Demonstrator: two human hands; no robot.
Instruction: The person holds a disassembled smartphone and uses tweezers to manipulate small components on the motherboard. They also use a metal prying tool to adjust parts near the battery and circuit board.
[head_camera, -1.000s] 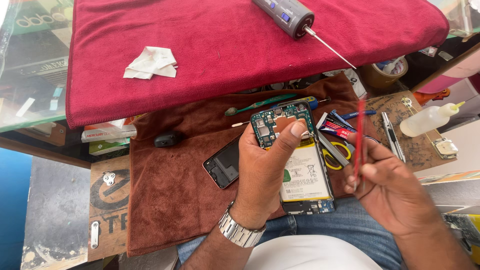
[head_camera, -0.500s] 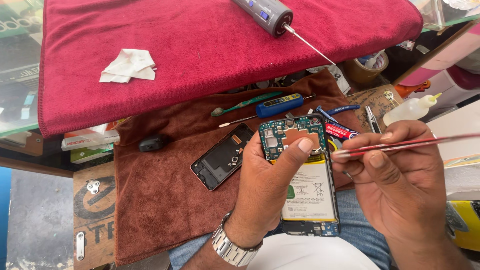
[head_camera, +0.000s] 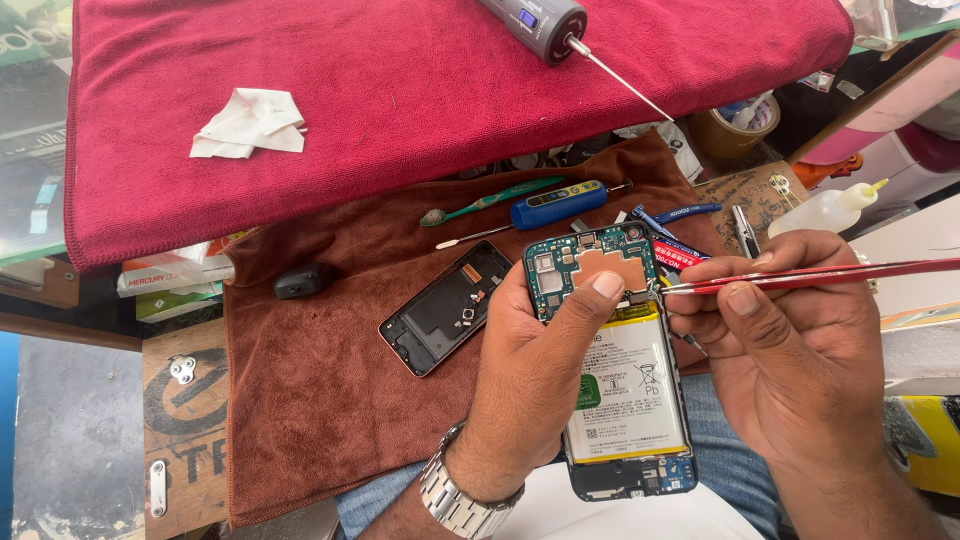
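My left hand (head_camera: 540, 370) grips an opened phone (head_camera: 622, 380) over my lap, back cover off, with its green circuit board and white battery exposed. The thumb rests on the board's upper part. My right hand (head_camera: 790, 340) holds red tweezers (head_camera: 800, 277) almost level, their tip touching the right edge of the board just above the battery. A metal watch (head_camera: 455, 495) sits on my left wrist.
On the brown cloth (head_camera: 320, 390) lie a black phone back frame (head_camera: 447, 307), a small black part (head_camera: 303, 281), a green toothbrush (head_camera: 490, 201) and a blue screwdriver (head_camera: 558, 205). A grey electric screwdriver (head_camera: 540, 22) and a white tissue (head_camera: 250, 123) rest on the red cloth (head_camera: 420, 90). A squeeze bottle (head_camera: 825, 210) stands right.
The tweezers swung from upright to nearly level, and their tip came onto the board's right edge. Both hands and the phone sit slightly lower and closer in view.
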